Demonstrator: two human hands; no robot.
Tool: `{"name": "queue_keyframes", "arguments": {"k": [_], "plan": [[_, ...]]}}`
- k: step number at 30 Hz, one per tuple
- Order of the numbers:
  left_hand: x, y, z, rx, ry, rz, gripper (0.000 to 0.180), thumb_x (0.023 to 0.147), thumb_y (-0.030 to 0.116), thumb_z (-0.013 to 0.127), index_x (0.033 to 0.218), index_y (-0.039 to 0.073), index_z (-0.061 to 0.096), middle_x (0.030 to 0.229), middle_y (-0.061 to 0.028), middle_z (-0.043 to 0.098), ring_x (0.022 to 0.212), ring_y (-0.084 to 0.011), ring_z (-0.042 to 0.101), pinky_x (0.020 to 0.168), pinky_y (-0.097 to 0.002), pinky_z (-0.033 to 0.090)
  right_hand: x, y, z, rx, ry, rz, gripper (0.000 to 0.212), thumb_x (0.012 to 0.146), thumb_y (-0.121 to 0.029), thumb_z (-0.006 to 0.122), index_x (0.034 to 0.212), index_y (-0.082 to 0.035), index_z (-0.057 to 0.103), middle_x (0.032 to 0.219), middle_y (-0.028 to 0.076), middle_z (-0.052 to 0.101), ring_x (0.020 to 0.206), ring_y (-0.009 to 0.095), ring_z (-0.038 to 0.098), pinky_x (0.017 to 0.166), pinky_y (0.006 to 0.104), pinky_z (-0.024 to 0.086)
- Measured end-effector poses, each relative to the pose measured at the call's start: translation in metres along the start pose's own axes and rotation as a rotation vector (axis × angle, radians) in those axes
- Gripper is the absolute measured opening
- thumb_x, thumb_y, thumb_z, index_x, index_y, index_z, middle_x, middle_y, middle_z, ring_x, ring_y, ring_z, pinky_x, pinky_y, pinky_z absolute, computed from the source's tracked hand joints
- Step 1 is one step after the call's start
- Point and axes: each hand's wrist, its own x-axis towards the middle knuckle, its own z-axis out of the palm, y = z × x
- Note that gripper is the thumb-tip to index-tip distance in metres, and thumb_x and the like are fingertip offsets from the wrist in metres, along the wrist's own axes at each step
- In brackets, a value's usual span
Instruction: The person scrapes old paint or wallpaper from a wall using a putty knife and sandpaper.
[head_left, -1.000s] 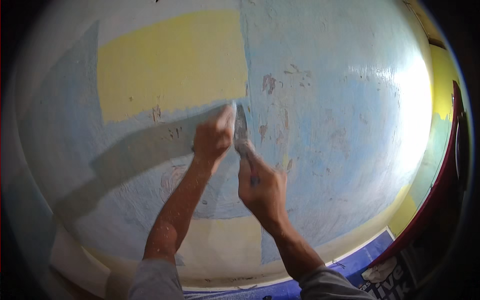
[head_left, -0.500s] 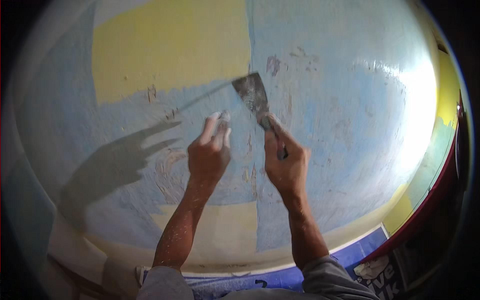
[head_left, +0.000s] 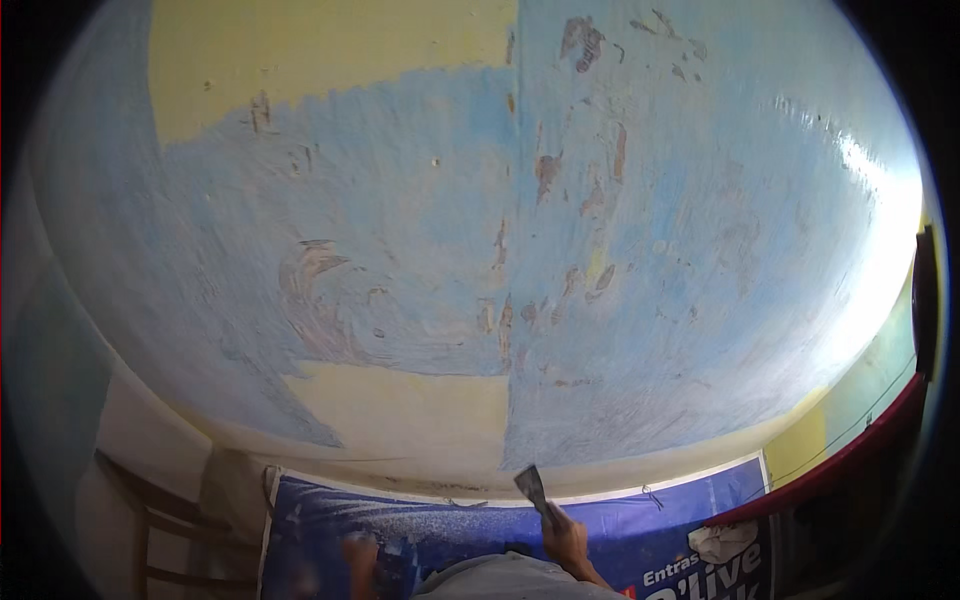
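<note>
2 hands show at the bottom of the frame, with 1 scraper (head_left: 531, 486). The right hand (head_left: 567, 545), lower centre, has its fingers clamped round the scraper's handle, the blade pointing up and left near the wall's foot. The left hand (head_left: 360, 550), left of it, is blurred; I cannot tell whether its fingers are apart or together. 1 blue banner (head_left: 620, 515) spans the bottom, bearing large white lettering at lower right and pale dust at left. The light-blue wall (head_left: 420, 220) is scuffed, with brown scars and 2 yellow patches (head_left: 320, 50), upper left and lower centre; glare whitens its right side.
</note>
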Motion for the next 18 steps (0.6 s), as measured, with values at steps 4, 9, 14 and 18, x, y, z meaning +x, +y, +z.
{"name": "queue_keyframes", "arguments": {"k": [4,9,14,18], "plan": [[-0.071,-0.059,0.025,0.351,0.017,0.343,0.025,0.078,0.017,0.068,0.057,0.006,0.059,0.054,-0.0123,0.054,0.050,-0.0307,0.056,0.047,-0.0467,0.038,-0.004,0.011,-0.047,0.313,-0.112,0.298,0.036,0.092,-0.020,0.068,0.122,0.000,0.064,0.067,0.008,0.065,0.059,0.016,0.061,0.058,0.0330,0.049],[-0.003,0.108,-0.041,-0.792,-0.101,-0.415,0.012,0.081,0.009,0.066,0.071,0.005,0.062,0.061,-0.0013,0.054,0.054,-0.0136,0.051,0.048,-0.0377,0.038,0.076,-0.045,-0.125,0.750,0.006,0.177,0.028,0.096,-0.014,0.064,0.115,0.004,0.056,0.077,0.005,0.064,0.061,0.007,0.055,0.055,0.0229,0.043],[0.059,0.279,-0.086,-0.759,-0.018,-0.110,0.036,0.089,0.025,0.069,0.114,-0.001,0.071,0.091,-0.0140,0.075,0.081,-0.0220,0.070,0.074,-0.0350,0.054,0.153,-0.104,-0.155,0.867,-0.101,-0.127,0.036,0.098,-0.017,0.061,0.129,-0.002,0.049,0.077,0.002,0.058,0.058,0.005,0.046,0.051,0.0202,0.034],[0.054,0.376,-0.139,-0.660,-0.019,0.100,0.033,0.086,0.021,0.068,0.114,0.003,0.072,0.085,-0.0149,0.070,0.076,-0.0227,0.067,0.072,-0.0353,0.053,0.186,-0.133,-0.146,0.897,-0.119,-0.247,0.047,0.098,-0.022,0.063,0.137,0.000,0.049,0.072,0.000,0.056,0.050,0.003,0.041,0.044,0.0204,0.030]]}}
